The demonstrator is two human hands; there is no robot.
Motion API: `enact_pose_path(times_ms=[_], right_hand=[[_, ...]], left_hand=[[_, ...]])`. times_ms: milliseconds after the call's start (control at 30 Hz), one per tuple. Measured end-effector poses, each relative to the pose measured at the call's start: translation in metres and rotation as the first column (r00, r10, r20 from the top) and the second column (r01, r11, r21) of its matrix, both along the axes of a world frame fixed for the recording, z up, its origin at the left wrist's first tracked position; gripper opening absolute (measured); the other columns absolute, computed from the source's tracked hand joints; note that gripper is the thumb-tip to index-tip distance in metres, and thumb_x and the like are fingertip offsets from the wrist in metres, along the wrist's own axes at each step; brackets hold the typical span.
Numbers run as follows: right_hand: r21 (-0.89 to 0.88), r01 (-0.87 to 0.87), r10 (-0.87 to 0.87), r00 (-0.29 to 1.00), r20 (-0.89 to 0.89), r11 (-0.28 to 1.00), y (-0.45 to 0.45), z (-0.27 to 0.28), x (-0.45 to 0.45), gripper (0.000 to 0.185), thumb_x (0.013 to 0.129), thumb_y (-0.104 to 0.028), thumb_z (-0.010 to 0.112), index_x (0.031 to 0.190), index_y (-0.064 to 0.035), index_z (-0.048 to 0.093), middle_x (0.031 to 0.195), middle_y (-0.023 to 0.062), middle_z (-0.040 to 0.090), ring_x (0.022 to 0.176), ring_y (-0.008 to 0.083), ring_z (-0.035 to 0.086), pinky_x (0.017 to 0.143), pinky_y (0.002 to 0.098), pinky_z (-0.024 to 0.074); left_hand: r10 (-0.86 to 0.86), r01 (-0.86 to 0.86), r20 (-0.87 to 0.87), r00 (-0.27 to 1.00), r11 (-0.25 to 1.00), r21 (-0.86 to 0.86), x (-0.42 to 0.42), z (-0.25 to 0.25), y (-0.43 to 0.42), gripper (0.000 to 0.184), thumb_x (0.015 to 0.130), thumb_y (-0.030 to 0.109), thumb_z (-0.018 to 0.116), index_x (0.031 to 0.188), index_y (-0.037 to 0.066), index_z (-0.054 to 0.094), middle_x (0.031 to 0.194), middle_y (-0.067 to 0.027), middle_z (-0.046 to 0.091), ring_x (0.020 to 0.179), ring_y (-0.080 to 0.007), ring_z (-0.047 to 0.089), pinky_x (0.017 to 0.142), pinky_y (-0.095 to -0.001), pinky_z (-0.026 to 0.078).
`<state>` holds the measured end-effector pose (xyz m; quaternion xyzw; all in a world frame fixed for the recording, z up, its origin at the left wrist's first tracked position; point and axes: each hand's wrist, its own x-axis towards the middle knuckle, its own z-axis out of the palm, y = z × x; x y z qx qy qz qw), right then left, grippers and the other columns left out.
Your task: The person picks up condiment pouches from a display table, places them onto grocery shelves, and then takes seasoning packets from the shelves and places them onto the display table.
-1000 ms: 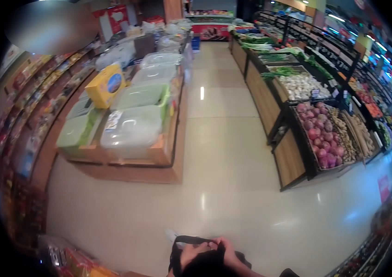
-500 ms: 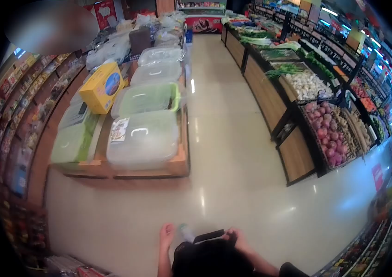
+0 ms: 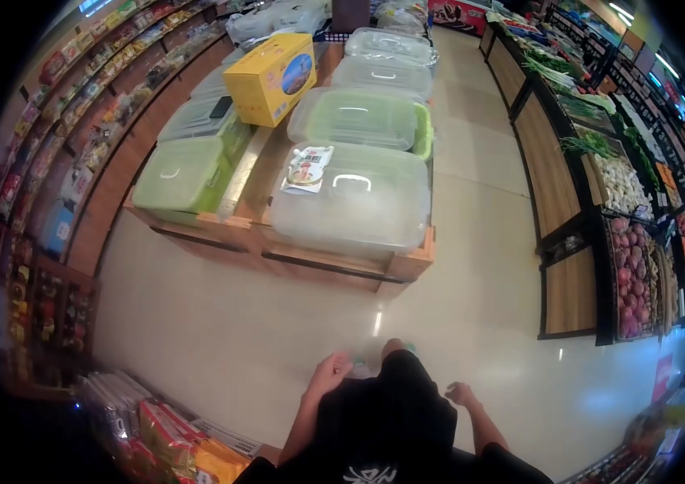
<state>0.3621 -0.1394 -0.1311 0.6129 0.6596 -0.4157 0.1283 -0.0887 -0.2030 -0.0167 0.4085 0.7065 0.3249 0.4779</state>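
Note:
My left hand (image 3: 331, 373) hangs in front of my dark clothing, low in the view. Its fingers are loosely bent and I see nothing in them. My right hand (image 3: 462, 394) hangs on the other side, its fingers curled with a small gap, and no held object shows. Neither hand touches the goods. Ahead stands a wooden display stand (image 3: 255, 248) with lidded plastic bins. A white printed packet (image 3: 308, 168) lies on the nearest clear bin lid (image 3: 375, 206). Behind it are a yellow box (image 3: 270, 81) and a dark, flat, phone-like object (image 3: 220, 106).
Shelves of packaged goods (image 3: 88, 137) line the left. On the right, a vegetable stand (image 3: 572, 294) holds red onions (image 3: 631, 278) and garlic (image 3: 623, 184). Red and yellow packets (image 3: 169, 436) sit close at the lower left. A pale tiled floor (image 3: 471, 234) runs between the stands.
The view has tilted down and turned left, with the bins now nearer. My right hand has come away from a dark edge at my front and hangs at the side.

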Motion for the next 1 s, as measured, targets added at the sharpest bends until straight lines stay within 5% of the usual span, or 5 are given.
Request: enact_pose_path(times_ms=[100,567,667,800,1000], right_hand=[[-0.207,0.432,-0.479,0.801,-0.359,0.878,0.022,0.011,-0.051,0.028,0.086,-0.025,0.067,0.103,-0.0034,0.062,0.081,0.0041,0.062,0.077,0.011,0.059,0.067,0.0261,0.0482],[-0.237,0.215,-0.298,0.325,-0.897,0.947,0.251,0.159,-0.377,0.029,0.092,-0.017,0.061,0.117,-0.0033,0.055,0.099,0.0023,0.06,0.084,0.01,0.056,0.074,0.0247,0.0477],[-0.266,0.19,-0.312,0.275,-0.91,0.945,0.289,0.172,-0.414,0.035,0.092,-0.016,0.061,0.123,-0.0032,0.051,0.105,0.0041,0.057,0.085,0.0109,0.056,0.074,0.0252,0.0478],[-0.237,0.231,-0.296,0.267,-0.917,0.944,0.33,0.164,-0.446,0.045,0.092,-0.018,0.059,0.131,-0.0033,0.042,0.11,0.0089,0.057,0.091,0.0164,0.059,0.08,0.0288,0.049],[-0.172,0.282,-0.258,0.304,-0.917,0.944,0.366,0.171,-0.497,0.061,0.09,-0.024,0.063,0.138,-0.0027,0.031,0.129,0.0162,0.046,0.107,0.0233,0.055,0.088,0.0337,0.0476]], left_hand=[[0.045,-0.048,0.063,0.997,0.998,0.04,-0.026,-0.009,0.005,0.032,0.088,0.02,0.063,0.113,0.001,0.058,0.1,-0.0132,0.068,0.087,-0.0227,0.067,0.077,-0.0312,0.053],[0.583,-0.352,-0.17,0.795,0.67,0.653,-0.225,0.031,0.344,0.029,0.09,0.023,0.062,0.111,0.003,0.058,0.099,-0.0091,0.061,0.091,-0.0191,0.058,0.083,-0.0311,0.046],[0.58,-0.264,-0.583,0.57,0.801,0.538,-0.255,0.024,0.388,0.039,0.086,0.032,0.065,0.113,0.005,0.058,0.102,-0.0148,0.06,0.097,-0.0289,0.057,0.085,-0.038,0.046],[0.161,-0.166,-0.572,0.804,0.985,0.045,-0.253,0.087,0.407,0.074,0.067,0.05,0.078,0.119,0.004,0.054,0.114,-0.0189,0.055,0.109,-0.0361,0.052,0.094,-0.0438,0.042],[0.224,-0.115,-0.721,0.655,0.973,0.198,-0.278,0.049,0.414,0.072,0.057,0.042,0.084,0.114,0.004,0.06,0.107,-0.0195,0.063,0.1,-0.0319,0.062,0.085,-0.0433,0.049]])
